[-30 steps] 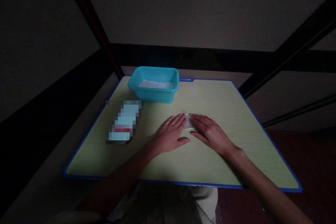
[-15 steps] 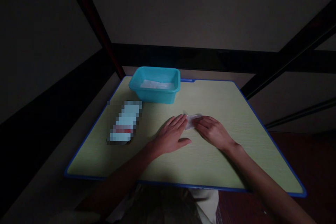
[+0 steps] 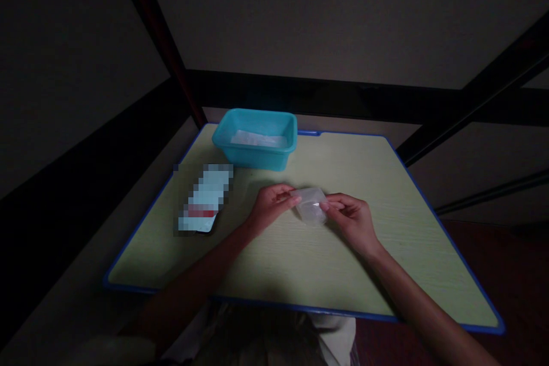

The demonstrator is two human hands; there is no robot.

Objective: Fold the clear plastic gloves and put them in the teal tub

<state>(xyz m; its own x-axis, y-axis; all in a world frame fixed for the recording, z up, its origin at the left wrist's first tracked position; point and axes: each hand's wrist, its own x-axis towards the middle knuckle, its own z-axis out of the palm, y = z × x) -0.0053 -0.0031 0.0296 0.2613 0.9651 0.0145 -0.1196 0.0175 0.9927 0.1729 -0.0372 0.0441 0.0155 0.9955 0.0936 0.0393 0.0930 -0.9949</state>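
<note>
A small clear plastic bag (image 3: 309, 210) is held just above the pale green table (image 3: 300, 263), near its middle. My left hand (image 3: 271, 205) pinches the bag's left edge with curled fingers. My right hand (image 3: 349, 218) pinches its right edge, thumb and forefinger closed on it. The bag looks thin and see-through, and what is inside it cannot be made out in the dim light.
A turquoise plastic tub (image 3: 256, 138) with something white in it stands at the table's far left. A blurred light-blue packet (image 3: 205, 199) lies on the left side. Dark bed-frame bars surround the table, which has a blue rim.
Both hands lay flat on the bag, pressing it to the table. They have curled, pinched its two edges and lifted it slightly off the surface.
</note>
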